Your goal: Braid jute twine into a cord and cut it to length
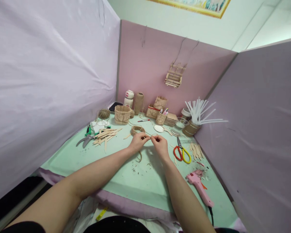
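My left hand (137,142) and my right hand (160,145) meet over the middle of the green table (126,174). Both are closed in a pinch on a short stretch of jute twine (150,137) held between them. A loose end of the twine (139,157) curls on the table below my left hand. A small coil of jute twine (137,129) lies just beyond my left hand. What the twine is wrapped round, if anything, is too small to make out.
Wooden craft sticks (106,134), pliers (86,139), red-and-yellow scissors (181,152) and a pink glue gun (199,187) lie around. Jute basket (122,114), twine spools, glue bottle (129,98) and a jar of white sticks (196,119) line the back. Purple partitions enclose the table.
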`<state>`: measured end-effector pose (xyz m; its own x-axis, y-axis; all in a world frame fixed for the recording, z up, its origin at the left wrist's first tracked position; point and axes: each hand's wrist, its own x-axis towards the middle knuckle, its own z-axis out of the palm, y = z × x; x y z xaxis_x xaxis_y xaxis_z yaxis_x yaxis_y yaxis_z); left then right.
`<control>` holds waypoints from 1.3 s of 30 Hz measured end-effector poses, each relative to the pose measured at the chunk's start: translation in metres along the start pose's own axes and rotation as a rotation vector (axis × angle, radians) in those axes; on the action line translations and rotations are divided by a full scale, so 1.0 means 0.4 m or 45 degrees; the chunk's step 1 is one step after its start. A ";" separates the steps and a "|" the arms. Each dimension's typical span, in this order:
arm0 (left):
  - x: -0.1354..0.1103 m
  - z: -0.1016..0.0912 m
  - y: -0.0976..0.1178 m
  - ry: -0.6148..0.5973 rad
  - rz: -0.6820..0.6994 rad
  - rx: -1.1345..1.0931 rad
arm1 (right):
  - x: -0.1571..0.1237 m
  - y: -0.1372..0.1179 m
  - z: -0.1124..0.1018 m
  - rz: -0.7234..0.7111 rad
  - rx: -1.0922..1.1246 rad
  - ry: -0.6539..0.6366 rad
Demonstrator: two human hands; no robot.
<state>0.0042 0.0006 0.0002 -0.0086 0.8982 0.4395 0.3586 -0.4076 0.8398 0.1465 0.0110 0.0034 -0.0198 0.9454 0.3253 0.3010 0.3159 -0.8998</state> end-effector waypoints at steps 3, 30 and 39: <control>0.009 -0.002 -0.012 -0.033 -0.025 -0.045 | 0.007 0.003 -0.007 0.115 0.136 -0.096; -0.002 0.017 0.014 -0.090 -0.556 -0.692 | -0.001 -0.014 -0.001 0.418 0.314 -0.197; 0.002 0.014 0.010 -0.086 -0.542 -0.760 | -0.009 -0.024 0.000 -0.001 -0.005 0.038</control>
<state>0.0110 0.0006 0.0022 0.0309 0.9990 0.0322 -0.2324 -0.0242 0.9723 0.1436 0.0046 0.0111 0.0083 0.9423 0.3345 0.3047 0.3163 -0.8984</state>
